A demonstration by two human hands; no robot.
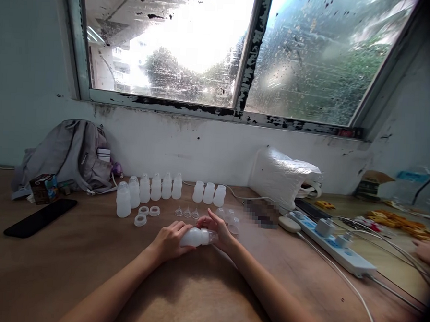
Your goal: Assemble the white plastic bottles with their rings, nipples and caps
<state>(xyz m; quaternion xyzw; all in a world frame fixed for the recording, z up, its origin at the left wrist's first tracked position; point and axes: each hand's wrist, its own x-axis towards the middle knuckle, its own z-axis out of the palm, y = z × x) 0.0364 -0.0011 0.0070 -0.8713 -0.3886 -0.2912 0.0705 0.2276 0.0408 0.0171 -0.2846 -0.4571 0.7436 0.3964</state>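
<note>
A frosted white baby bottle (192, 237) lies on its side above the table, its clear cap end pointing right. My left hand (173, 240) is wrapped round the bottle's body. At the other end, my right hand (220, 233) is curved about the clear cap (212, 236), palm against it and fingers raised. Just beyond my hands lie three nipples (187, 213) in a row, with three white collar rings (143, 215) to their left. Several clear caps (230, 217) sit behind my right hand, partly hidden by it. Three bottles without tops (208, 193) stand farther back.
Several capped bottles (156, 186) stand in a row at back left. Left of them are a grey backpack (69, 153), a small box (43, 189) and a black phone-like slab (41, 217). A power strip (335, 244) with cables and a silver bag (282, 174) occupy the right. Another person's hand (426, 251) shows at far right.
</note>
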